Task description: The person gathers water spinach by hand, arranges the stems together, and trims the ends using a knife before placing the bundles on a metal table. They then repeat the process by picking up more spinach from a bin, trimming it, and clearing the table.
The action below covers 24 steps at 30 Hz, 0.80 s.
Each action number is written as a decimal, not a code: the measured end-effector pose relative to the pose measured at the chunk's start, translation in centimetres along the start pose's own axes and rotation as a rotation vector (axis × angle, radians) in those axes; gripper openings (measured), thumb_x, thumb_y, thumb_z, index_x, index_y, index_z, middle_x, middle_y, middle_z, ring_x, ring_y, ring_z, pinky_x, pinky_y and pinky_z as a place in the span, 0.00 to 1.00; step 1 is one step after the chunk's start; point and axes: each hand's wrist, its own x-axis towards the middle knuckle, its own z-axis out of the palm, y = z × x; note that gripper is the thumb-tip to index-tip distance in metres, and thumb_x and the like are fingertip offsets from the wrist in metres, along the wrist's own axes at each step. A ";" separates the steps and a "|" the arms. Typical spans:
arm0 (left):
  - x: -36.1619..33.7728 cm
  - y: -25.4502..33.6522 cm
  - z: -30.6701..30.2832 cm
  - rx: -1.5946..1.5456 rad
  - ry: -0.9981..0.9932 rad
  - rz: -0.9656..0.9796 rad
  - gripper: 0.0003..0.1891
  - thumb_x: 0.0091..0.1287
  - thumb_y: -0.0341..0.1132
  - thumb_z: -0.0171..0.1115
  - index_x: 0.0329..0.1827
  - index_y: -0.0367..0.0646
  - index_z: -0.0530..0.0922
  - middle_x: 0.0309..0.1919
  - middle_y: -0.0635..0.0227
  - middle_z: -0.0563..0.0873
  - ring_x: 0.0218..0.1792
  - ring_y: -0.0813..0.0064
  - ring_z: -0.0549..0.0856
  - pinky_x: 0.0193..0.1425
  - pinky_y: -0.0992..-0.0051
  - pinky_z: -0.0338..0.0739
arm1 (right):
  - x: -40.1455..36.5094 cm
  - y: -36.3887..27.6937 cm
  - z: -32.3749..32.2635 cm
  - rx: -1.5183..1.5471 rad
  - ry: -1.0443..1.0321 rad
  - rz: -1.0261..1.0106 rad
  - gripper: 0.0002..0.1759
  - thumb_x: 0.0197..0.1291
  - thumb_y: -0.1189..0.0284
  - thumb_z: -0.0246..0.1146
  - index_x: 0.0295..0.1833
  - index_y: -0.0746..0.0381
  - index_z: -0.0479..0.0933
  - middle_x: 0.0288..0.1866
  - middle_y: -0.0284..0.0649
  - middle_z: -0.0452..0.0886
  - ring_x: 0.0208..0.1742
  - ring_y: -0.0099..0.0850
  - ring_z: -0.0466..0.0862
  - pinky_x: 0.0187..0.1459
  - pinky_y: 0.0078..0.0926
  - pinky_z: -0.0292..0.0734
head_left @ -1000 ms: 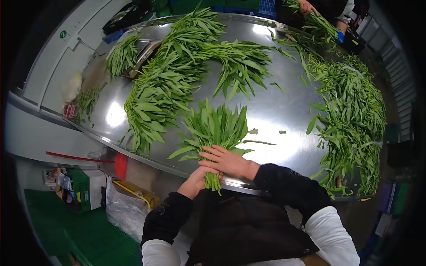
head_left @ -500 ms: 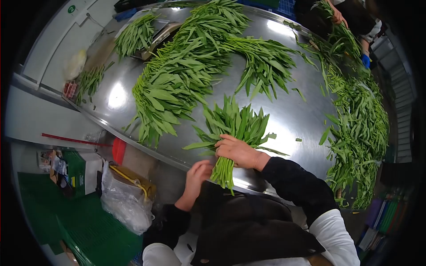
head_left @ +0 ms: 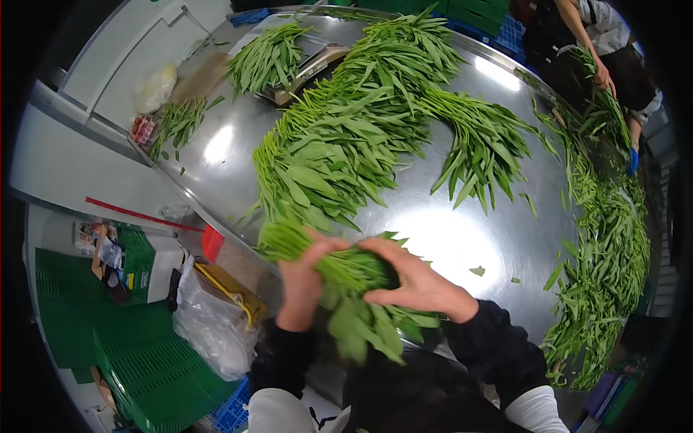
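The left hand (head_left: 302,281) clasps a bunch of long-leaved greens (head_left: 350,270), the right hand (head_left: 426,285) spread against its side, above the near edge of a stainless-steel table (head_left: 473,238) bearing heaped greens (head_left: 610,267), with green plastic crates (head_left: 155,368) and a white wall (head_left: 94,169) at left.

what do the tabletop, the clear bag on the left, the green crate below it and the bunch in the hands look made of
Tabletop: probably stainless steel, smooth and shiny; grey with bright reflections.
Clear bag: likely thin plastic film, glossy; see-through and crinkled.
Green crate: probably moulded plastic; evenly coloured, with slotted walls.
Bunch: fresh plant matter; green stems and leaves, partly blurred.
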 end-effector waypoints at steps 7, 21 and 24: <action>14.5 8.6 -11.3 0.109 0.431 -0.276 0.10 0.56 0.36 0.65 0.26 0.48 0.70 0.18 0.72 0.74 0.20 0.73 0.76 0.30 0.74 0.74 | -3.3 4.7 -2.5 0.275 0.408 0.358 0.11 0.58 0.75 0.62 0.46 0.66 0.78 0.41 0.39 0.83 0.44 0.28 0.81 0.51 0.24 0.72; 28.7 -2.2 -25.2 1.029 0.453 -0.330 0.29 0.55 0.50 0.64 0.46 0.29 0.80 0.37 0.55 0.85 0.36 0.66 0.84 0.39 0.63 0.76 | -5.9 12.5 -4.7 -0.773 0.584 0.322 0.22 0.44 0.72 0.68 0.48 0.62 0.75 0.57 0.49 0.69 0.63 0.48 0.65 0.60 0.47 0.60; 25.3 0.4 -19.9 0.693 0.524 -0.328 0.29 0.53 0.44 0.68 0.48 0.23 0.75 0.41 0.50 0.82 0.38 0.60 0.83 0.45 0.63 0.76 | -10.0 13.6 -2.8 -0.734 0.534 0.380 0.24 0.44 0.68 0.70 0.50 0.61 0.75 0.57 0.48 0.69 0.61 0.46 0.66 0.59 0.44 0.60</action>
